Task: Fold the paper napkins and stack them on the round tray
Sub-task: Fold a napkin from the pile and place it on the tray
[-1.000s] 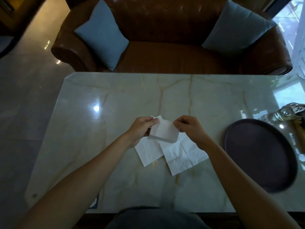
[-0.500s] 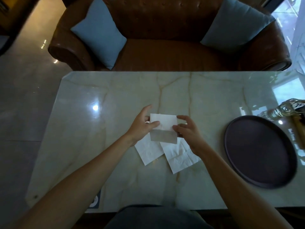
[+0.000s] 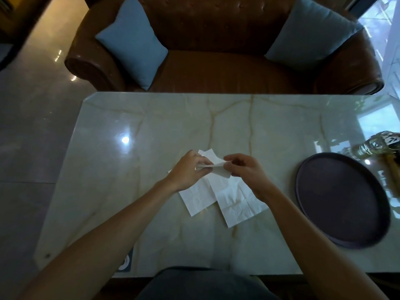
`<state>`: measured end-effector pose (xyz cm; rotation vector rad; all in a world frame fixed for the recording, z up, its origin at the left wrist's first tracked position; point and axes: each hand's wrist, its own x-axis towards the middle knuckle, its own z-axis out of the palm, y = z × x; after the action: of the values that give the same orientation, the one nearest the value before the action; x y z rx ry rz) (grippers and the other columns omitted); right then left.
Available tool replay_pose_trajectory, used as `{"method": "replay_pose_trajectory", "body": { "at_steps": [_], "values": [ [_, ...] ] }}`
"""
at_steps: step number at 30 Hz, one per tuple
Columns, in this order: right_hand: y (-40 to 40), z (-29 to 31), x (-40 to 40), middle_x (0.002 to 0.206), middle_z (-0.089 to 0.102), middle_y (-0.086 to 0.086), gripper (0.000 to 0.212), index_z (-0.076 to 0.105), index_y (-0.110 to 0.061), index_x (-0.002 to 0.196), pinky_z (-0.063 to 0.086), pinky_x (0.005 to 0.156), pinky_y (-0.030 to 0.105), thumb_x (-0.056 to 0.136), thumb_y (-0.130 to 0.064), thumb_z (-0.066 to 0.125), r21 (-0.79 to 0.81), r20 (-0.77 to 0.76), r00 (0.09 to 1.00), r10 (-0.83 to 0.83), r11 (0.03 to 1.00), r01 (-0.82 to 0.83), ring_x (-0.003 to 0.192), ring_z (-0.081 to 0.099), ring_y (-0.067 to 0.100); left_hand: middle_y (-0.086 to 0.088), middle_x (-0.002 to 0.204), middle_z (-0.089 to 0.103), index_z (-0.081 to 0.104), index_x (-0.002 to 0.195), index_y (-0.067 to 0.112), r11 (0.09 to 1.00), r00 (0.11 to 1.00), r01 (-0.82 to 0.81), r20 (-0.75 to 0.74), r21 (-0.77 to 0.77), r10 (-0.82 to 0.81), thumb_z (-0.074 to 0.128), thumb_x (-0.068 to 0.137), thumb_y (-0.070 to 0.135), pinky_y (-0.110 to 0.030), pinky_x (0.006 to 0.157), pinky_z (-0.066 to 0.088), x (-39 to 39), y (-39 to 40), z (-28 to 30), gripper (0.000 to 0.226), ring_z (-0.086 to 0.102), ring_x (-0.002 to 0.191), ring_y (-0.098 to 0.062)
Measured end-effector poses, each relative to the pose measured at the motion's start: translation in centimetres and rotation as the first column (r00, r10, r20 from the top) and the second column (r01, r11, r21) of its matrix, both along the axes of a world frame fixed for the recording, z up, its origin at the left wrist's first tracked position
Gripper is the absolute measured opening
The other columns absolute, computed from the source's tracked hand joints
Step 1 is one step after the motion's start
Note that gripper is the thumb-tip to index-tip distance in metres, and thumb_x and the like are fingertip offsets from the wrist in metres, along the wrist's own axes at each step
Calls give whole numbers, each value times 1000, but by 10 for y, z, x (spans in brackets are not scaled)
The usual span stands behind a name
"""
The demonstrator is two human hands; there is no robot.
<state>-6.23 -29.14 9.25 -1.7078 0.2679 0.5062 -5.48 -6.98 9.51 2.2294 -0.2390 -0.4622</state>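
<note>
I am holding one paper napkin (image 3: 213, 167) just above the bench (image 3: 151, 131), pinched from both sides. My left hand (image 3: 188, 169) is closing thumb and fingers on its left edge, and my right hand (image 3: 244, 169) is closing fingertips on the right edge, so each grip is nearly shut with only thin paper between. The sheet is bending along a crease between the two hands, partly folded over itself.

Two more unfolded napkins (image 3: 220, 198) are lying flat on the bench beneath my hands, overlapping one another. The round tray (image 3: 342, 200) is sitting well apart to my right, and I am seeing nothing stacked on it.

I am judging this paper as very light, limp and easy to tear or crumple. It is not going to hold a fold without pressing. I am thinking the corners and edges are the best places to take hold, with light pressure, and the smooth glossy bench may be letting loose sheets slide.
</note>
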Motion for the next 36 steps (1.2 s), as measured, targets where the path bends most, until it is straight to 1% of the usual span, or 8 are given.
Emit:
{"method": "replay_pose_trajectory", "body": {
  "at_steps": [5, 7, 9, 11, 20, 26, 33, 36],
  "values": [
    [6, -9, 0, 106, 60, -1, 25, 73, -31, 104, 54, 88, 34, 80, -28, 80, -335, 113, 965, 238, 923, -189, 94, 62, 16, -15, 151, 42, 75, 114, 16, 996, 996, 67, -69, 65, -63, 64, 97, 33, -21, 101, 30, 2, 5, -1, 26, 40, 142, -23],
    [8, -11, 1, 107, 56, -4, 18, 74, -31, 100, 48, 88, 28, 83, -32, 79, -459, 201, 934, 294, 871, -175, 97, 56, 12, -13, 136, 60, 76, 103, 14, 993, 990, 102, -99, 59, -96, 65, 95, 37, -34, 103, 44, 3, 5, -3, 26, 55, 128, -24],
    [10, -7, 3, 100, 60, -5, 12, 76, -24, 97, 46, 81, 26, 87, -31, 74, -509, 240, 906, 348, 840, -187, 91, 57, 10, -11, 94, 71, 72, 87, 14, 992, 989, 109, -106, 68, -102, 63, 93, 42, -47, 82, 53, 4, 7, -2, 30, 66, 91, -26],
    [11, -2, 4, 89, 64, -9, 13, 76, -21, 95, 45, 74, 29, 92, -32, 69, -535, 209, 889, 408, 809, -245, 82, 59, 9, -3, 76, 68, 72, 85, 18, 995, 989, 92, -119, 46, -86, 64, 94, 39, -45, 71, 51, 5, 7, 2, 25, 66, 78, -24],
    [18, 12, 4, 73, 69, -9, 19, 70, -33, 76, 46, 61, 29, 93, -38, 62, -479, 117, 918, 380, 831, -283, 67, 62, 9, -16, 91, 73, 77, 97, 22, 995, 992, 53, -107, -90, -62, 61, 97, 43, -48, 78, 51, 3, 11, 8, 27, 67, 87, -34],
    [14, 18, 2, 76, 70, 3, 24, 75, -22, 81, 40, 62, 27, 96, -32, 61, -430, 107, 939, 328, 867, -254, 64, 53, 8, -24, 89, 70, 74, 93, 4, 989, 980, 10, -194, -148, -39, 58, 100, 37, -41, 72, 56, 5, 20, 5, 37, 61, 72, -16],
    [6, 19, -8, 86, 75, 5, 18, 78, -20, 86, 51, 76, 42, 93, -29, 64, -364, 84, 974, 211, 916, -167, 77, 65, 27, -12, 95, 79, 76, 105, 3, 931, 943, -136, -331, -338, 17, 62, 100, 19, -25, 73, 58, 7, 20, 5, 22, 75, 80, -15],
    [3, 26, -15, 86, 75, 10, 16, 79, -9, 90, 54, 79, 37, 94, -17, 65, -307, 100, 985, 141, 946, -105, 73, 66, 14, -3, 89, 78, 77, 104, 5, 927, 942, -135, -335, -350, 11, 62, 99, 19, -23, 70, 57, 8, 17, 3, 20, 74, 77, -11]
  ]
}}
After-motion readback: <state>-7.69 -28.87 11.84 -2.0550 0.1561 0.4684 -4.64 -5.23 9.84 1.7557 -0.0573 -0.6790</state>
